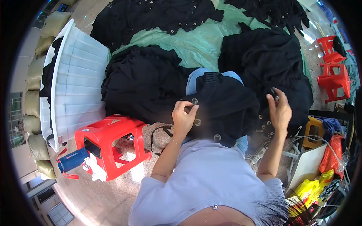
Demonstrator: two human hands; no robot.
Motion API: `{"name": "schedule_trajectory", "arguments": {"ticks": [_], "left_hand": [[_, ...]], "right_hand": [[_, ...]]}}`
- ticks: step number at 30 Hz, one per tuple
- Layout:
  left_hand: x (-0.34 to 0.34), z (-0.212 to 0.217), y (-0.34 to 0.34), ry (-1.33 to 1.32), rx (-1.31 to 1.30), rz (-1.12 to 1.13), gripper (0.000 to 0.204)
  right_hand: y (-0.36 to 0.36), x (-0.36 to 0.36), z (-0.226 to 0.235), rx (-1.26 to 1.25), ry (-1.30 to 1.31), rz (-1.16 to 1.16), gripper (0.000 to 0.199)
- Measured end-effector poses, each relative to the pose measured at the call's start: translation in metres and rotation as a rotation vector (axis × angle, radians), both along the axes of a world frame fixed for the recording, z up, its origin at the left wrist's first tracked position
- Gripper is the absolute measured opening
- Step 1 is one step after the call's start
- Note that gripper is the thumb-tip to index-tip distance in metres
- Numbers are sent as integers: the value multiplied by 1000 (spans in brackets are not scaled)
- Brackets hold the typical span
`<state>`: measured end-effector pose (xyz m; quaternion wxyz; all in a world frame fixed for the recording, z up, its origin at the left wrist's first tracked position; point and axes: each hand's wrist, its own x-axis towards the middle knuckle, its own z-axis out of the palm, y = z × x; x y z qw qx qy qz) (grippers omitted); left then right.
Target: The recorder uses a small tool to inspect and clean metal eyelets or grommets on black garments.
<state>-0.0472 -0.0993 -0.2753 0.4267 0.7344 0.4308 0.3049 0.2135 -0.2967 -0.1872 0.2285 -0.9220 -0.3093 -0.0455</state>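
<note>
Head view: left hand (183, 116) fingers are pinching the black garment (226, 105) beside a round button (194, 101); right hand (279, 111) is gripping its far edge.

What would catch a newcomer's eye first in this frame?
Heaps of black garments cover a green sheet across the upper middle. At the centre, the left hand pinches the edge of a black buttoned garment lying on the person's lap, while the right hand grips dark fabric to its right. A bright red plastic stool stands lower left, beside a big white tub tipped on its side.
</note>
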Motion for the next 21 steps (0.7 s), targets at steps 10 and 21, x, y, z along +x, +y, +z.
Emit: {"name": "schedule_trajectory", "arguments": {"ticks": [10,21], "left_hand": [[-4,-12,7,-200,-95,8,3],[0,-3,9,-331,-187,4,2]], "right_hand": [[111,-105,-47,371,233,764,20],[121,-123,-61,268,148,772,13]]}}
